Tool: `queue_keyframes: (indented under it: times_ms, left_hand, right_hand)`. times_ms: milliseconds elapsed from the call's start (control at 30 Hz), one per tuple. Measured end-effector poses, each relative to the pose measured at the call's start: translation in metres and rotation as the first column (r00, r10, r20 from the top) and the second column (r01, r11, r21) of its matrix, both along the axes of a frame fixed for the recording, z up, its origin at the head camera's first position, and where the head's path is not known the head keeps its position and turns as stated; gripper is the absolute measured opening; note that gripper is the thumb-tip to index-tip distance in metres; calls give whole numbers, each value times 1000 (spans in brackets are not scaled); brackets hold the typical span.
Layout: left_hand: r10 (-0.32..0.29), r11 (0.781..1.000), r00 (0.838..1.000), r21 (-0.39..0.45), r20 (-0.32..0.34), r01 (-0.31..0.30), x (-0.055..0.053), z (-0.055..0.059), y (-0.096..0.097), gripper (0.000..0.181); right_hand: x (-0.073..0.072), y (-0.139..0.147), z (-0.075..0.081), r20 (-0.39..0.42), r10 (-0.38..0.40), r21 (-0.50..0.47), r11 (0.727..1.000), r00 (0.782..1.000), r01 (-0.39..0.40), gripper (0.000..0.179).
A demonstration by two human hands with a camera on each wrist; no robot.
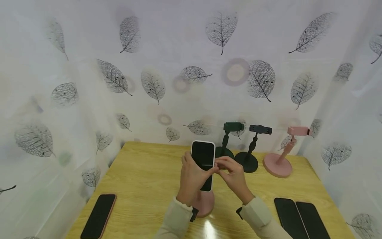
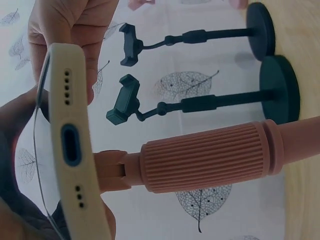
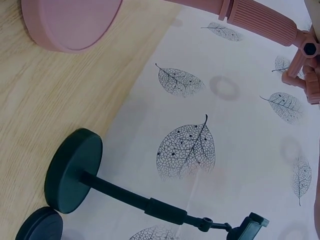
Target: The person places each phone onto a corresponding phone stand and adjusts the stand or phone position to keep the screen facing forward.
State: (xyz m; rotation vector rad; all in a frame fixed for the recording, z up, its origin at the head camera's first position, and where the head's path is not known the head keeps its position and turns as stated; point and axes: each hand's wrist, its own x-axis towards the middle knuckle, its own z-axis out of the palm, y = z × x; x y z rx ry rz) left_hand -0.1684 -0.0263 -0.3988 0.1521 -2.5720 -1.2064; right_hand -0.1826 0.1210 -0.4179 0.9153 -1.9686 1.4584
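Note:
A white-edged smartphone (image 1: 206, 151) stands upright on a pink phone stand (image 1: 206, 204), its dark screen facing me. My left hand (image 1: 192, 176) grips the phone from the left, thumb laid across the lower screen. At the right edge, my right hand (image 1: 232, 172) has its thumb and index finger bent against the phone, near the left thumb tip. The left wrist view gives the phone's bottom edge (image 2: 72, 145) with its charging port; a thin curved line stands off its screen side. Behind it runs the stand's ribbed stem (image 2: 205, 157). The stand's clamp is mostly hidden.
Behind on the right stand a green phone stand (image 1: 234, 126), a black one (image 1: 252, 146) and another pink one (image 1: 278, 165). One phone (image 1: 99, 215) lies front left, two dark phones (image 1: 290, 212) front right. A leaf-patterned curtain (image 1: 185, 43) surrounds the wooden table (image 1: 143, 179).

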Motion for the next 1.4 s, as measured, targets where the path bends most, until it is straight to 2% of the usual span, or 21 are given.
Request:
queue_keyframes:
  times_ms: [167,433,633,700,800,1000,1167,1400]
  left_hand:
    - [-3,1000,1000,7,2,3,2,0,3,107]
    - [-11,1000,1000,-25,4,11,3,1,4,103]
    - [-120,993,991,4,60,120,6,1,-4,97]
    - [-136,991,988,28,72,134,7,2,-5,97]
    - [-111,993,992,36,61,109,9,2,-3,97]
    - [-42,999,999,19,-26,42,14,2,3,92]
    - [-20,1000,995,2,-93,20,15,-1,6,90]
    - [-10,1000,996,5,-89,11,16,-4,5,88]
  right_hand:
    - [-7,6,-17,46,28,-25,999,999,-27,23]
    - [0,5,-14,143,171,-85,983,975,-160,34]
    - [7,2,-12,225,89,-67,995,970,-76,33]
    - [7,2,-13,238,72,-63,996,969,-58,33]
    - [7,-1,-14,221,66,-81,995,973,-49,33]
    - [7,-8,-18,106,81,-170,984,991,-62,36]
    - [8,-12,-20,100,64,-196,980,993,-43,34]
    - [10,-17,-22,22,47,-237,971,999,-40,28]
